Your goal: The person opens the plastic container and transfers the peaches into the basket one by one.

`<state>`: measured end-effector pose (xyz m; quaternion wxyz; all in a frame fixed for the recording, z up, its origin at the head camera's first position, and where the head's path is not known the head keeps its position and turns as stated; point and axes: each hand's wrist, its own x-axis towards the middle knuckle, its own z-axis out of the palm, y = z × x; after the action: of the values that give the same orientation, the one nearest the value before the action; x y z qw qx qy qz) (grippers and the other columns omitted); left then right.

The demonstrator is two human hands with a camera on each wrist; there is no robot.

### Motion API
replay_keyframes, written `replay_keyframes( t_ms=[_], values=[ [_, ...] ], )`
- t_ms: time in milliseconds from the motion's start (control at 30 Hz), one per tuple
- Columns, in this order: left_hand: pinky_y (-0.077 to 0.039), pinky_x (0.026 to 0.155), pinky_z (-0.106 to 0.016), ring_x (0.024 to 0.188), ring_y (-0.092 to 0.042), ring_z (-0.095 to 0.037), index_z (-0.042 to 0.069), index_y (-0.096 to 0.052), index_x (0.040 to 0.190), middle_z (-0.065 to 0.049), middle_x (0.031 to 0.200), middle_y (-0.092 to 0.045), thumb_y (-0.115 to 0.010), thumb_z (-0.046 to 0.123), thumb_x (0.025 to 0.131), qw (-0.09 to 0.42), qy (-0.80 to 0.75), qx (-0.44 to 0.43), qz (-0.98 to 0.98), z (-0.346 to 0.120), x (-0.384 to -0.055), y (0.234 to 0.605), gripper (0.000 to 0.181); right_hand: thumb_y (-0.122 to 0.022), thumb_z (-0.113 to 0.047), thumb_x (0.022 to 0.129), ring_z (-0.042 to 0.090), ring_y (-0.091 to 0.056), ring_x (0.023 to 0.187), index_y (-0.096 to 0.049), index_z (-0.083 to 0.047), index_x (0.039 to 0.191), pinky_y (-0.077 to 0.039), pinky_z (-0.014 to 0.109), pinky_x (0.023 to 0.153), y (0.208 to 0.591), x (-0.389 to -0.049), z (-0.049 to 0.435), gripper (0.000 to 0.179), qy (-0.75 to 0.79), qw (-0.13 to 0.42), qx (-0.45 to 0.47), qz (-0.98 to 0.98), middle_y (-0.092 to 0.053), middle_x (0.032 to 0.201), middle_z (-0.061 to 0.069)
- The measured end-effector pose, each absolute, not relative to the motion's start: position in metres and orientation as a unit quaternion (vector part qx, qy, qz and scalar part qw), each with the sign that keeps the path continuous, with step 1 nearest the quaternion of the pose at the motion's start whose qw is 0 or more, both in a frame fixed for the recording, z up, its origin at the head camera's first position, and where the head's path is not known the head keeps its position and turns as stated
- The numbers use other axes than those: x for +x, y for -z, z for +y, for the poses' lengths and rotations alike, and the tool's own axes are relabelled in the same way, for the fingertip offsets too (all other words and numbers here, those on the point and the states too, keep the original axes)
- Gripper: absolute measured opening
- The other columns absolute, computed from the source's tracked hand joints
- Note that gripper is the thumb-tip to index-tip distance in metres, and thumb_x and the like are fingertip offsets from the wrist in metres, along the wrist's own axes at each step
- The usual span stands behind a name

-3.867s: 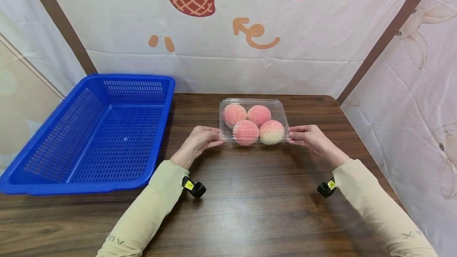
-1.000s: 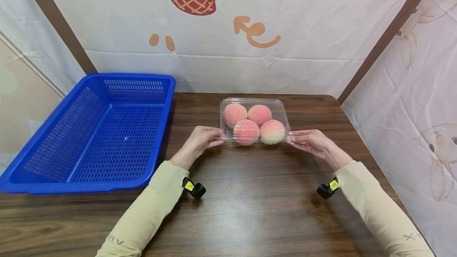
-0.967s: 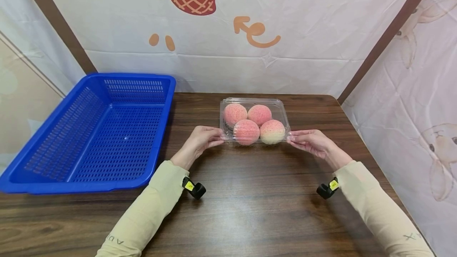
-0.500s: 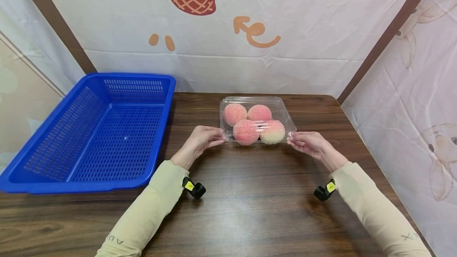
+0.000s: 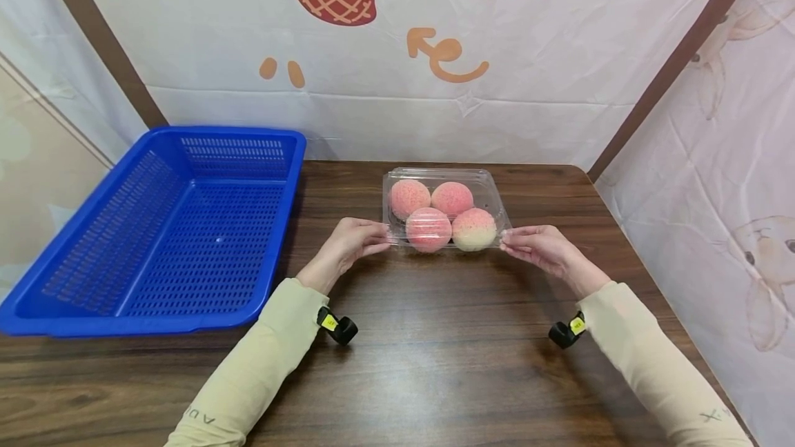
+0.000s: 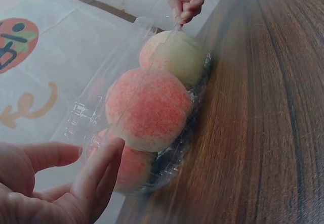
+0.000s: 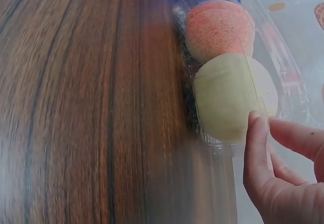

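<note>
A clear plastic clamshell box [image 5: 486,193] with several pink and cream peaches [image 5: 428,230] stands toward the back of the table. My left hand [image 5: 352,243] holds the box's near left corner; in the left wrist view a gap shows between thumb and fingers [image 6: 101,176], and the thin edge there is hard to see. At the near right corner, my right hand [image 5: 542,250] pinches the lid's edge between thumb and fingers [image 7: 257,133]. The lid sits slightly raised on that side. The peaches lie beneath the clear plastic.
A large blue slotted basket [image 5: 282,226] with nothing in it stands on the left of the wooden table [image 5: 435,350]. A white printed cloth [image 5: 528,88] hangs directly behind the table, and another hangs along the right side.
Compared with a second ago, the lid's near right corner has shifted slightly outward and up in my right hand; half a second ago it was farther out. My left hand and the peaches stay almost still.
</note>
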<state>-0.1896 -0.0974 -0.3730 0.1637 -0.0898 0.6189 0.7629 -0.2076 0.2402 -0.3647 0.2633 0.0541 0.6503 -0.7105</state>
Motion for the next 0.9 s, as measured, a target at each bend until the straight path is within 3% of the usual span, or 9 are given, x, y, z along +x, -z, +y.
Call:
replay_keyframes(
  t_ms=[133, 233, 333, 467, 700, 900],
  values=[
    [-0.052, 0.069, -0.021, 0.067, -0.060, -0.010, -0.023, -0.047, 0.113, -0.009, 0.078, -0.058, -0.049, -0.005, 0.087, 0.154, -0.743, -0.083, 0.646, -0.097, -0.191, 0.371, 0.032, -0.054, 0.004, 0.087, 0.012, -0.065, 0.085, -0.044, 0.017, 0.120, -0.044, 0.032, 0.089, 0.363, -0.206, 0.239, 0.037, 0.692, 0.247, 0.028, 0.678, -0.066, 0.090, 0.006],
    [-0.051, 0.073, -0.022, 0.071, -0.060, -0.010, -0.021, -0.047, 0.115, -0.015, 0.087, -0.058, -0.049, -0.003, 0.088, 0.149, -0.720, -0.079, 0.673, -0.096, -0.191, 0.369, 0.033, -0.055, 0.003, 0.086, 0.009, -0.064, 0.086, -0.032, 0.021, 0.128, -0.043, 0.030, 0.089, 0.362, -0.206, 0.238, 0.051, 0.686, 0.236, 0.019, 0.687, -0.065, 0.092, 0.003],
    [-0.048, 0.083, -0.028, 0.091, -0.061, -0.022, -0.019, -0.043, 0.122, -0.025, 0.108, -0.055, -0.049, -0.001, 0.089, 0.149, -0.702, -0.073, 0.693, -0.096, -0.191, 0.365, 0.038, -0.056, 0.001, 0.086, 0.007, -0.063, 0.087, -0.032, 0.019, 0.129, -0.040, 0.032, 0.092, 0.361, -0.206, 0.237, 0.052, 0.671, 0.229, 0.014, 0.705, -0.064, 0.094, 0.001],
    [-0.041, 0.094, -0.033, 0.117, -0.048, -0.032, -0.014, -0.037, 0.130, -0.028, 0.129, -0.043, -0.049, 0.002, 0.090, 0.148, -0.687, -0.067, 0.708, -0.096, -0.192, 0.362, 0.044, -0.058, -0.004, 0.087, 0.004, -0.062, 0.090, -0.036, 0.014, 0.130, -0.037, 0.035, 0.096, 0.361, -0.208, 0.236, 0.052, 0.639, 0.221, 0.007, 0.737, -0.061, 0.103, 0.003],
    [-0.037, 0.098, -0.034, 0.122, -0.043, -0.030, -0.013, -0.033, 0.133, -0.026, 0.133, -0.041, -0.044, 0.001, 0.091, 0.145, -0.694, -0.040, 0.704, -0.093, -0.193, 0.362, 0.045, -0.059, -0.012, 0.088, -0.002, -0.059, 0.089, -0.036, 0.010, 0.133, -0.036, 0.036, 0.097, 0.359, -0.207, 0.232, 0.055, 0.599, 0.209, 0.001, 0.773, -0.045, 0.131, 0.021],
    [-0.033, 0.102, -0.035, 0.125, -0.039, -0.029, -0.014, -0.033, 0.132, -0.025, 0.137, -0.036, -0.042, 0.002, 0.091, 0.132, -0.692, -0.023, 0.709, -0.092, -0.193, 0.363, 0.045, -0.057, -0.012, 0.089, -0.002, -0.057, 0.089, -0.033, 0.009, 0.135, -0.039, 0.031, 0.096, 0.357, -0.209, 0.228, 0.056, 0.591, 0.195, 0.002, 0.783, -0.037, 0.136, 0.025]
  ],
)
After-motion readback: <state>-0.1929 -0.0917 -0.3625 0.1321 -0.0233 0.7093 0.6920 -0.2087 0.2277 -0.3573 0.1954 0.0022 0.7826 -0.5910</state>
